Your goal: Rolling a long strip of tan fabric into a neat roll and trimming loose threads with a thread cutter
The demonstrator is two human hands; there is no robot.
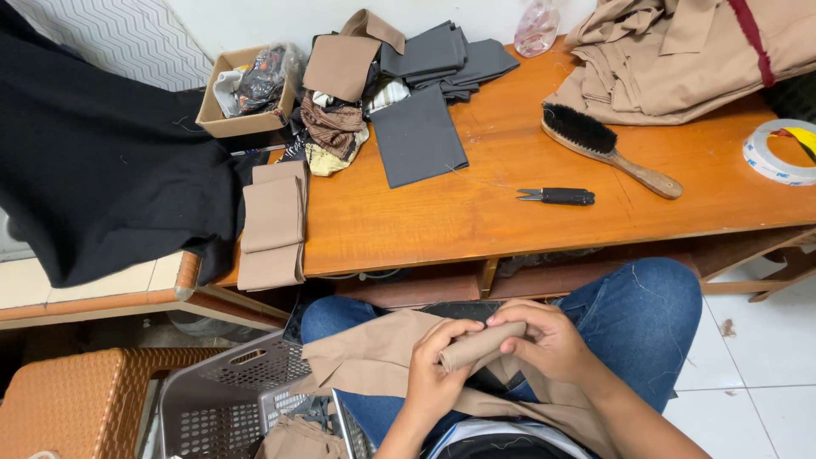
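My left hand [435, 374] and my right hand [548, 340] both grip a rolled strip of tan fabric [480, 344] over my lap. The strip joins a larger tan cloth [365, 361] that drapes across my jeans-clad knees. My left hand pinches the roll's left end and my right hand wraps its right end. The fingers hide part of the roll.
An orange wooden table [476, 212] holds black thread snips [557, 196], a wooden brush [608, 140], grey fabric pieces [418, 136], tan folded pieces [274, 223], a cardboard box [246, 89], a tape roll [778, 153] and a tan garment pile [680, 55]. A grey basket [229, 395] stands at my left knee.
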